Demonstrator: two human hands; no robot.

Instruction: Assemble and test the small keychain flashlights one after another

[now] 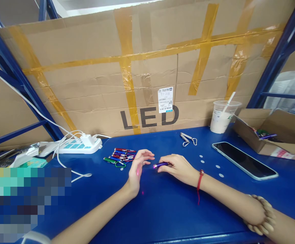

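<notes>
A small purple laser pointer (pixel 160 165) is pinched in my right hand (pixel 179 168), its lit tip facing left. My left hand (pixel 138 171) is raised upright across from that tip, fingers stretched out and holding nothing. A pinkish-red spot shows on the left palm, and a fainter one on the blue table (pixel 162 210) below. Just beyond my left hand lies a row of several red, blue and green laser pointers (pixel 119 156) with clips. Two silver pointers or clips (pixel 188 139) rest farther back on the table.
A phone (pixel 244 160), a drink cup with a straw (pixel 222 118) and an open cardboard box (pixel 274 135) stand at the right. Small pale discs (pixel 217 166) lie near the phone. At left is a white power strip (pixel 78 145) with cables. Taped cardboard (pixel 93 88) walls the back.
</notes>
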